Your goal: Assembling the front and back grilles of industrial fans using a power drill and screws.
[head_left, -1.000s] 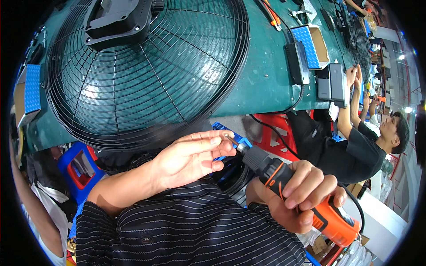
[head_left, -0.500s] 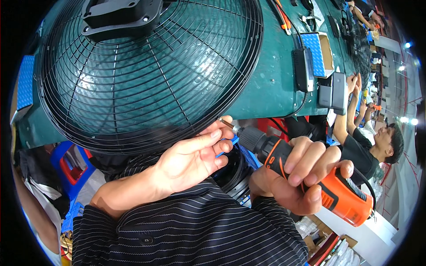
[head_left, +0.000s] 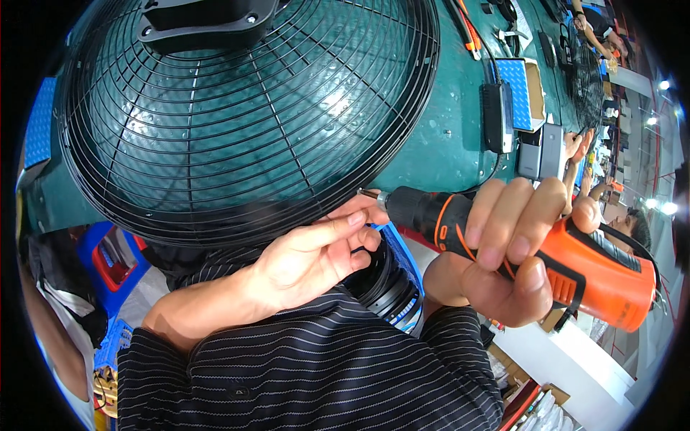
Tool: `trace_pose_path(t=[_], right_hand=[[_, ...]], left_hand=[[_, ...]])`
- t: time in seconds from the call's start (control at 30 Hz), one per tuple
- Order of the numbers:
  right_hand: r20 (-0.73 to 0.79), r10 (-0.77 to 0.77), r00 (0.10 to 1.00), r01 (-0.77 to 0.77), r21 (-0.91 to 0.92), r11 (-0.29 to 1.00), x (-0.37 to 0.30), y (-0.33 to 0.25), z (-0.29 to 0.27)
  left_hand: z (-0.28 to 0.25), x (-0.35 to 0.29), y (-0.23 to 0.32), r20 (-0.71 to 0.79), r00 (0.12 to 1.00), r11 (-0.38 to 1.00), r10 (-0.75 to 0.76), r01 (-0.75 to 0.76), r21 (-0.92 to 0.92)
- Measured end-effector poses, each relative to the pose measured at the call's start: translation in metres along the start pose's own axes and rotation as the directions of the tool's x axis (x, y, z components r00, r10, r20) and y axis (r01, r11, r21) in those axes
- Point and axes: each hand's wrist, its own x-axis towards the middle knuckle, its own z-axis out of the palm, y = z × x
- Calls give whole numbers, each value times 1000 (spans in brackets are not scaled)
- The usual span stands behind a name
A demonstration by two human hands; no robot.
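A black wire fan guard (head_left: 272, 118) lies dome-up at the edge of the green table, a black plastic mount on its top. My right hand (head_left: 514, 248) is wrapped round an orange and black electric screwdriver (head_left: 600, 276). Its bit (head_left: 369, 194) points left, with the tip against or just beside the guard's near right rim. Close below that rim is my left hand (head_left: 316, 251), palm up with curled fingers. Its thumb and index finger come together near the bit tip; anything small between them is hidden.
A black power adapter (head_left: 497, 118) with a cable and an open blue-patterned box (head_left: 519, 90) lie right of the guard. Black rings (head_left: 384, 280) fill a blue crate below the table edge. A blue and red stool (head_left: 111, 258) stands at lower left. Other people work at far right.
The screwdriver's body has swung up and to the right, so it lies more level. Its bit stays at the rim. My left hand has barely moved, and the view has shifted slightly.
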Motion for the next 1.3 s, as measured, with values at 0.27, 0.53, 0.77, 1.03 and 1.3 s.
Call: trace_pose_path(t=[0.27, 0.53, 0.77, 1.03, 1.3], right_hand=[[262, 51, 964, -20, -118, 993, 8, 0, 10], [346, 69, 936, -46, -75, 996, 20, 6, 10], [436, 79, 896, 7, -191, 982, 20, 3, 14], [450, 61, 891, 32, -195, 980, 23, 6, 15], [409, 55, 911, 30, -200, 979, 19, 6, 16]], left_hand=[[8, -60, 21, -70, 995, 100, 67, 63, 993], [61, -137, 62, 668, 744, -994, -4, -78, 80], [69, -135, 94, 528, 829, -950, 185, 288, -120], [70, -137, 92, 539, 813, -946, 220, 312, -84], [72, -135, 94, 528, 821, -948, 214, 305, -89]])
